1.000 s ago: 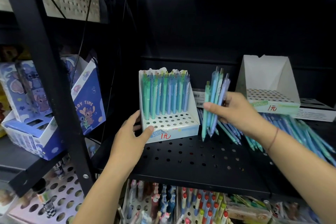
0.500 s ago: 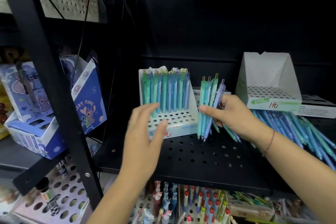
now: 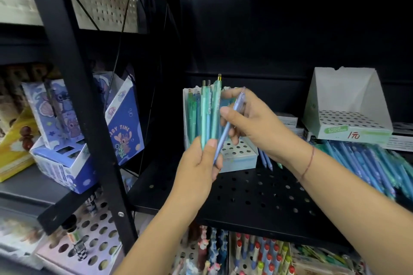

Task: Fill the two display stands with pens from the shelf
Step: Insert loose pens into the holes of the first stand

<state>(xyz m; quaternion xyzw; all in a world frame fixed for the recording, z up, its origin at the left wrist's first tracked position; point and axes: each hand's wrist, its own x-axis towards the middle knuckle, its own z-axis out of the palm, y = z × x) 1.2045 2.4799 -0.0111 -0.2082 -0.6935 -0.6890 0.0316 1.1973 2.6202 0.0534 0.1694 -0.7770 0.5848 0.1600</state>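
Observation:
My left hand (image 3: 199,167) grips the lower ends of a bundle of green and blue pens (image 3: 209,114), held upright in front of the left display stand (image 3: 237,156). That stand holds rows of pens in its rear holes; its front holes are bare. My right hand (image 3: 252,123) pinches a single light blue pen (image 3: 228,127), slanted beside the bundle. The right display stand (image 3: 348,118) is white with no pens in its holes. Several loose blue and green pens (image 3: 368,163) lie on the black perforated shelf (image 3: 257,194) in front of it.
A black shelf post (image 3: 73,87) stands on the left. Behind it sit blue cartoon boxes (image 3: 120,127). Flat white boxes (image 3: 288,119) lie behind the stands. Below the shelf, racks of red-capped and novelty pens (image 3: 257,252) stand upright.
My left hand left the stand's front edge and rose to grip the pen bundle. My right hand brought the bundle left, in front of the stand, and now holds only one pen.

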